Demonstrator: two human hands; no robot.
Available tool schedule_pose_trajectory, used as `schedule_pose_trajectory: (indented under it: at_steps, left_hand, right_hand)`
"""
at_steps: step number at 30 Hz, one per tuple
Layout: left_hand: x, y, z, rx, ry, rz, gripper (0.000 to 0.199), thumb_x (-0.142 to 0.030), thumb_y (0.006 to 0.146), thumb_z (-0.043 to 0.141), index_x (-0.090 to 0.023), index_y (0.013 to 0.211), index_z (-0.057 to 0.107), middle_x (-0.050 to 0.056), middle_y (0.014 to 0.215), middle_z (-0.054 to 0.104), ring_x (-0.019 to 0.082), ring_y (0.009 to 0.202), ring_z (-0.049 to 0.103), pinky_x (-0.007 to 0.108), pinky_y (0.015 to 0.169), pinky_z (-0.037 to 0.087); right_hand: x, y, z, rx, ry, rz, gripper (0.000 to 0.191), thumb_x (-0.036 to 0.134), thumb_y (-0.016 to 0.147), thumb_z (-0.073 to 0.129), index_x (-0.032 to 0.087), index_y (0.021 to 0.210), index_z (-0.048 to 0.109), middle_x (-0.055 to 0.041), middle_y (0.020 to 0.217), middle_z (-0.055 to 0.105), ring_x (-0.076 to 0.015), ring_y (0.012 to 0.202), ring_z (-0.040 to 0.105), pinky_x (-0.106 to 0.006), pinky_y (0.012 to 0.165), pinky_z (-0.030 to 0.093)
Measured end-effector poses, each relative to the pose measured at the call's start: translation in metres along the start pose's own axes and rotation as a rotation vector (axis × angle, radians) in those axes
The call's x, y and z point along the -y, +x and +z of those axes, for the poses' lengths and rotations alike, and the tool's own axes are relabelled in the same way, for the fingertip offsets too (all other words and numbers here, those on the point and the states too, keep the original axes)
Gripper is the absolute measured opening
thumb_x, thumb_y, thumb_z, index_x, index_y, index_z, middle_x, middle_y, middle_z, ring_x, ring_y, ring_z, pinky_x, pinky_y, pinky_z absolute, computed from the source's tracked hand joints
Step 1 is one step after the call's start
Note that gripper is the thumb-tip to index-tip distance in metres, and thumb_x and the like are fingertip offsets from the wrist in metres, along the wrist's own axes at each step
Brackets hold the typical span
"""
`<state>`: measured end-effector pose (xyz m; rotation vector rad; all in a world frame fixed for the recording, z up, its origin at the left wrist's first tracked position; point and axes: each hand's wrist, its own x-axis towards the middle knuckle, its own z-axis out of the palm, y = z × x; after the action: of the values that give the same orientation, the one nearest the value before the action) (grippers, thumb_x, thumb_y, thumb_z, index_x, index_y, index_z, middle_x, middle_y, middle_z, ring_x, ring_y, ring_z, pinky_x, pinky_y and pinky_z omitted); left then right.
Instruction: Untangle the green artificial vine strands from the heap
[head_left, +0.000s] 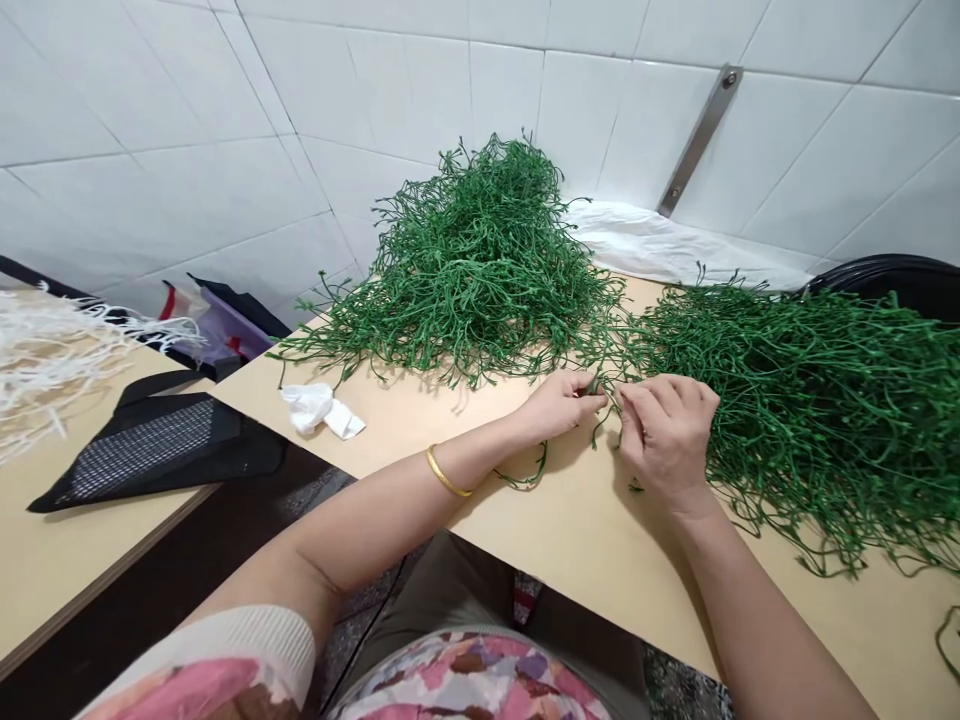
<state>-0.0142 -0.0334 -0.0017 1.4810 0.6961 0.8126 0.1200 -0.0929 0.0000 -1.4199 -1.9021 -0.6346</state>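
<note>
My left hand point(561, 405), below a gold bangle on the wrist, is closed in a pinch on a thin green stem point(529, 478) whose tail curves down onto the table. Close beside it, my right hand point(667, 430) pinches at the same small green bit between the two hands, its fingertips pressed together. What exactly sits in the right fingertips is too small to make out. Behind the hands rises a tall pile of green artificial stems point(487, 270) with tiny forked tips. A second heap of green stems point(832, 400) spreads just right of my right hand.
A crumpled white tissue point(319, 410) lies near the table's left edge. On another table at left are white strands point(64, 350) and a black mesh piece point(150, 450). White cloth point(667, 240) runs along the tiled wall, with a black round object point(892, 280) at right.
</note>
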Motion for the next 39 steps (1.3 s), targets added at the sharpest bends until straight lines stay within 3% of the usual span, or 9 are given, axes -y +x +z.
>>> schedule_pose_trajectory:
  at_steps: [6, 10, 15, 24, 28, 33, 36, 39]
  left_hand:
    - [0.0, -0.001, 0.0, -0.046, -0.064, -0.068, 0.015, -0.021, 0.068, 0.059, -0.013, 0.06, 0.05, -0.007, 0.044, 0.039, 0.002, 0.041, 0.029, 0.018, 0.042, 0.021]
    - [0.0, 0.0, -0.001, -0.081, -0.122, -0.077, 0.019, -0.023, 0.065, 0.064, -0.014, 0.062, 0.047, -0.003, 0.051, 0.051, 0.003, 0.042, 0.037, 0.018, 0.042, 0.026]
    - [0.0, 0.002, -0.003, -0.122, -0.213, -0.066, 0.013, -0.024, 0.072, 0.06, -0.015, 0.072, 0.049, -0.004, 0.048, 0.05, 0.003, 0.037, 0.034, 0.017, 0.037, 0.023]
    - [-0.006, 0.002, -0.008, 0.045, -0.39, -0.355, 0.013, -0.023, 0.073, 0.058, -0.011, 0.069, 0.054, -0.004, 0.043, 0.042, 0.0, 0.032, 0.023, 0.016, 0.035, 0.013]
    - [-0.005, 0.003, -0.01, 0.036, -0.384, -0.379, 0.019, -0.021, 0.066, 0.066, -0.013, 0.064, 0.049, -0.006, 0.042, 0.038, -0.001, 0.032, 0.02, 0.016, 0.035, 0.011]
    - [-0.003, 0.005, -0.012, 0.08, -0.424, -0.357, 0.017, -0.025, 0.069, 0.064, -0.014, 0.066, 0.051, -0.007, 0.041, 0.035, 0.0, 0.032, 0.018, 0.017, 0.035, 0.01]
    - [-0.002, 0.006, -0.01, -0.021, -0.39, -0.358, 0.015, -0.018, 0.064, 0.066, -0.014, 0.065, 0.052, -0.007, 0.041, 0.037, 0.0, 0.032, 0.02, 0.017, 0.035, 0.011]
    - [0.0, 0.006, -0.007, -0.131, -0.307, -0.277, 0.012, -0.016, 0.06, 0.067, -0.013, 0.064, 0.056, -0.007, 0.041, 0.037, 0.001, 0.034, 0.025, 0.018, 0.037, 0.015]
  right_hand:
    - [-0.007, -0.001, 0.005, 0.081, 0.079, 0.099, 0.014, 0.024, 0.083, 0.049, 0.018, 0.083, 0.061, -0.0037, 0.075, 0.062, -0.019, 0.081, 0.05, -0.034, 0.078, 0.032]
    - [-0.013, -0.001, 0.007, 0.052, 0.194, 0.226, 0.015, 0.024, 0.083, 0.048, 0.018, 0.075, 0.059, -0.0027, 0.072, 0.06, -0.0171, 0.075, 0.049, -0.031, 0.072, 0.034]
    - [-0.02, 0.0, 0.009, 0.048, 0.265, 0.312, 0.017, 0.026, 0.083, 0.047, 0.018, 0.072, 0.057, -0.0033, 0.072, 0.06, -0.0168, 0.072, 0.049, -0.03, 0.069, 0.037]
    - [-0.018, 0.001, 0.011, 0.068, 0.32, 0.322, 0.017, 0.025, 0.082, 0.047, 0.018, 0.071, 0.057, -0.0039, 0.072, 0.06, -0.0173, 0.073, 0.052, -0.03, 0.069, 0.039]
    - [-0.017, 0.001, 0.012, 0.086, 0.343, 0.318, 0.017, 0.024, 0.082, 0.046, 0.018, 0.071, 0.057, -0.004, 0.072, 0.06, -0.0171, 0.072, 0.052, -0.03, 0.068, 0.039]
    - [-0.015, 0.0, 0.013, 0.114, 0.393, 0.29, 0.016, 0.023, 0.083, 0.046, 0.018, 0.073, 0.057, -0.0039, 0.072, 0.059, -0.0168, 0.071, 0.053, -0.03, 0.068, 0.04]
    - [-0.015, -0.001, 0.013, 0.13, 0.392, 0.275, 0.016, 0.023, 0.083, 0.045, 0.018, 0.073, 0.057, -0.004, 0.073, 0.06, -0.0169, 0.072, 0.052, -0.03, 0.069, 0.04]
    - [-0.016, -0.001, 0.014, 0.149, 0.372, 0.258, 0.017, 0.023, 0.083, 0.045, 0.018, 0.073, 0.058, -0.0044, 0.072, 0.061, -0.0173, 0.072, 0.052, -0.03, 0.069, 0.04]
